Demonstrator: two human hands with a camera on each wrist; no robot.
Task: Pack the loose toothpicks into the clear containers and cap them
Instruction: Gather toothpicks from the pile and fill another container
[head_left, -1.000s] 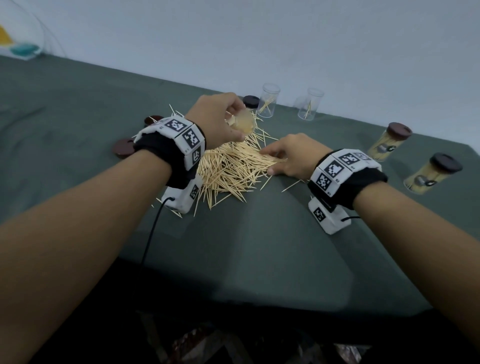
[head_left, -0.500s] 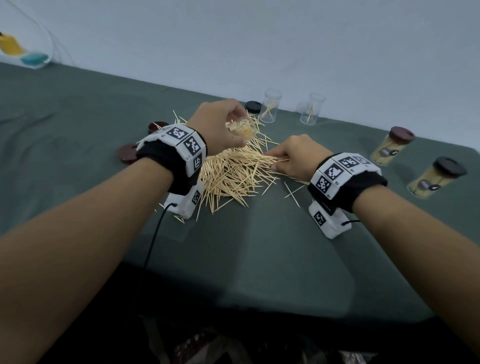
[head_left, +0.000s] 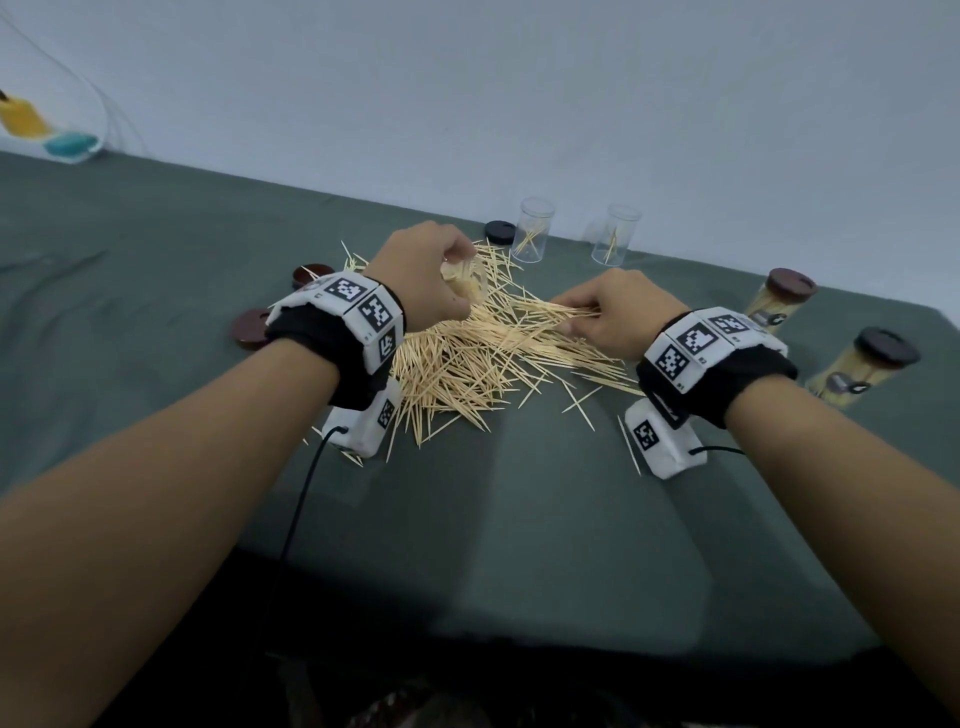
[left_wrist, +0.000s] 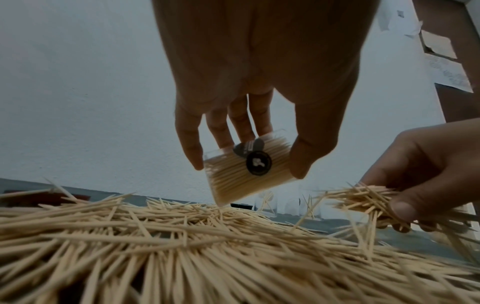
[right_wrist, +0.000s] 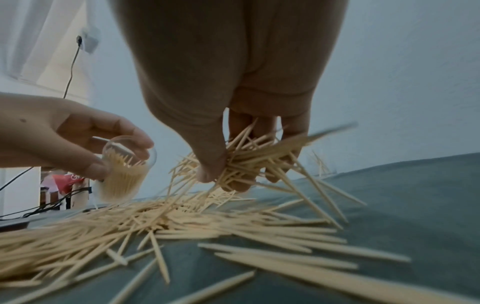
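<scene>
Left hand (head_left: 426, 275) is wrapped round a clear tub (left_wrist: 249, 168), tilted, mouth turned toward the other hand, held just above the pile w/ its low corner nearly touching. Fingers behind, thumb in front. Tub's already pretty stuffed w/ picks, looks close to full imo.

Right hand (head_left: 613, 312) is pinching a messy bunch (right_wrist: 254, 162) of picks between thumb and fingers, lifted a bit off the heap. They stick out at all angles, not lined up, so prob needs straightening before they'll slide in. Both hands are near each other but not touching.

Under and between them: the big loose pile (head_left: 483, 358) on the green bench (head_left: 519, 519), plus a few strays nearer the right wrist.

Further out:
- 2 capped tubs, full, lying tilted at the far right (head_left: 779, 301) and (head_left: 862, 369). Those look done.
- 2 open tubs standing at the back by the wall (head_left: 532, 236), (head_left: 615, 234), only a few picks in each.
- loose caps: a dark one (head_left: 500, 231) beside the back tubs, 2 reddish-brown ones (head_left: 311, 275), (head_left: 252, 327) out past the left wrist.

So progress-wise, my guess: 2 of 5 finished, 1 nearly filled in hand but no cap yet, 2 basically empty. Pile's still big, so most of the stuffing + 3 caps left. Main risk I see is jamming that crooked bunch into an almost full tub and spilling picks back out.
</scene>
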